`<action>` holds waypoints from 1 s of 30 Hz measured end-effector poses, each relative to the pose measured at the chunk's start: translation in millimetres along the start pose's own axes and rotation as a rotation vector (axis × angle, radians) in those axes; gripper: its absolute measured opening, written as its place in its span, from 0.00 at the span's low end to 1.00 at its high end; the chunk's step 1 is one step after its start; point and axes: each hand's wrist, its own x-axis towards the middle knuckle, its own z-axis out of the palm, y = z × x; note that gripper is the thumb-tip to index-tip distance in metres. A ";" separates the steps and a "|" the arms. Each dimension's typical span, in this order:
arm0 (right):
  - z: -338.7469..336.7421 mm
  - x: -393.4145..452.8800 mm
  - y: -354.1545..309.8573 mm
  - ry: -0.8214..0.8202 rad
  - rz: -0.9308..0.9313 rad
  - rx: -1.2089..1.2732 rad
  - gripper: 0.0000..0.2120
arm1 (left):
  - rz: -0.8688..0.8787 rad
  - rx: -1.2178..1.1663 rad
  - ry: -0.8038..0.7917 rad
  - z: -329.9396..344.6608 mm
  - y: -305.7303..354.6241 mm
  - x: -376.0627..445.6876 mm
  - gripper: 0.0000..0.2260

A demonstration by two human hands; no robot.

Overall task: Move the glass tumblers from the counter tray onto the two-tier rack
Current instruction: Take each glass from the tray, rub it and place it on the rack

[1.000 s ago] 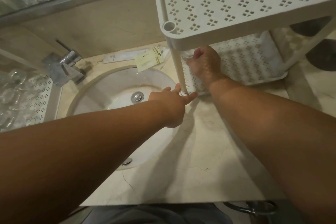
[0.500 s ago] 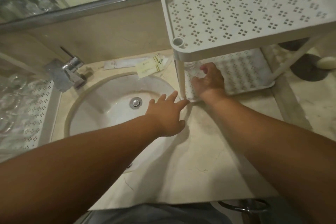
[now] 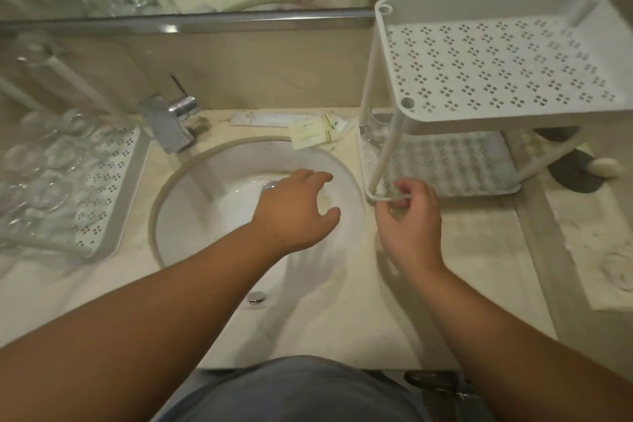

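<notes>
One clear glass tumbler [image 3: 375,128] stood upright at nine o'clock on white perforated two-tier rack's [image 3: 493,55] lower shelf. Many more filled white perforated tray [image 3: 113,202]. Left hand [image 3: 294,212], right hand [image 3: 409,219]: loosely curled, empty.

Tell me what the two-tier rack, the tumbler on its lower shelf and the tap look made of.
Two-tier rack: looks like white moulded plastic, matte, with punched hole patterns. Tumbler: clear glass by its transparency and bright rim, though clear plastic can't be excluded. Tap: metal, probably chromed, given its mirror-like sheen.
</notes>
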 end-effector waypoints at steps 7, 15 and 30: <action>39.2 -42.1 -56.0 -0.159 -0.048 0.065 0.15 | -0.056 -0.131 0.204 -45.2 -47.3 -41.6 0.26; 102.7 -63.7 -144.6 -0.279 -0.261 0.094 0.15 | -0.133 -0.228 0.436 -101.9 -104.8 -96.8 0.29; 214.4 -131.0 -273.6 -0.572 -0.499 0.182 0.25 | -0.268 -0.257 0.784 -213.1 -227.9 -184.9 0.27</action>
